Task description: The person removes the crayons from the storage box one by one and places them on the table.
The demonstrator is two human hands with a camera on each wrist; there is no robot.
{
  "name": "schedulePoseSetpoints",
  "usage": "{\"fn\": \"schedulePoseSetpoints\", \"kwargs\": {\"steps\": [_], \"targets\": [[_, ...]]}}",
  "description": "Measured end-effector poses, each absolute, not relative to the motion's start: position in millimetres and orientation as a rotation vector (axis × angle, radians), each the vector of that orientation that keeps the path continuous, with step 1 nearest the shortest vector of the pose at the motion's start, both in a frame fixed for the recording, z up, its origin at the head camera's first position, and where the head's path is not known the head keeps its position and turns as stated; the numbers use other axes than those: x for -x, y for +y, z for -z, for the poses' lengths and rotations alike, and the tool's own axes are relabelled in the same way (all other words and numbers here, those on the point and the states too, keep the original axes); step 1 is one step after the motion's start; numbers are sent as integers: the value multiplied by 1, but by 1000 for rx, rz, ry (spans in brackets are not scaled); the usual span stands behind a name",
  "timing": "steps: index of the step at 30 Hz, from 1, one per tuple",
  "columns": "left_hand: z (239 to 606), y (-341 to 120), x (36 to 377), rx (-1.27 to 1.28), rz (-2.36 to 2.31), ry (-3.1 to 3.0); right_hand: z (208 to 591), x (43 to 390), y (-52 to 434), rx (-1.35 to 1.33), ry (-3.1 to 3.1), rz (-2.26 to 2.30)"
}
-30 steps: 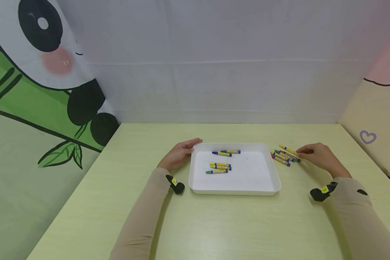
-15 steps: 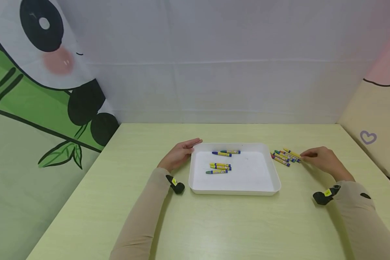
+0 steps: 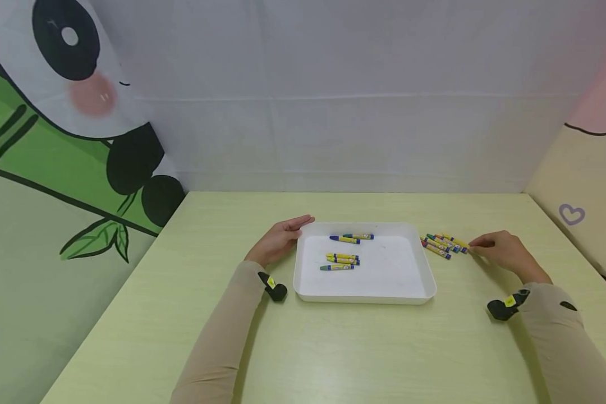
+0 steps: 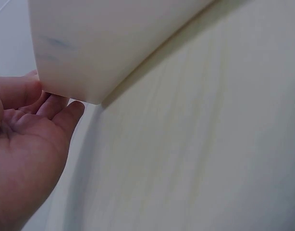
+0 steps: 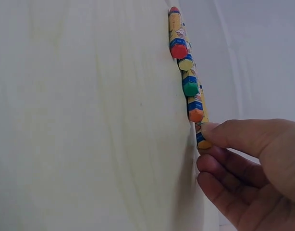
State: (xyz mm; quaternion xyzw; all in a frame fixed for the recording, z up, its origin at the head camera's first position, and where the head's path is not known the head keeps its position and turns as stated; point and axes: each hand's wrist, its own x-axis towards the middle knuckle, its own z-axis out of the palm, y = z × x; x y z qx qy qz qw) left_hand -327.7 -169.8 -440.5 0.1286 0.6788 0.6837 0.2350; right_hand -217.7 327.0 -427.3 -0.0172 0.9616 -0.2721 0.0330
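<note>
My left hand holds the far left corner of a white tray; in the left wrist view its thumb and fingertips meet the tray wall. On the tray lie several crayons: a dark blue one, a dark green one, two yellow ones and a grey-green one. At the tray's right, my right hand pinches the blunt end of a yellow-orange crayon between thumb and finger. That crayon lies beside a row of red, pale yellow, green and orange crayons.
A pale wood-look table carries everything. A white cloth wall stands along its back edge. Printed side panels rise at left and right. The crayon row nearly meets the tray's right side.
My right hand has moved slightly right and toward me, drawing the pinched yellow-orange crayon down beside the others in the row. My left hand and the tray have stayed put.
</note>
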Motion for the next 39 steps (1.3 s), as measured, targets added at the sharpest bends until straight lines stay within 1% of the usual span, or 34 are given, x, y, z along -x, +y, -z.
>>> {"fn": "schedulePoseSetpoints", "kwargs": {"steps": [22, 32, 39], "targets": [[441, -168, 329, -328, -1877, 1877, 425, 218, 327, 64, 2946, 836], [441, -167, 328, -355, -1881, 1860, 415, 216, 323, 80, 2979, 861], [438, -168, 328, -365, -1866, 1875, 404, 221, 316, 84, 2977, 908]]}}
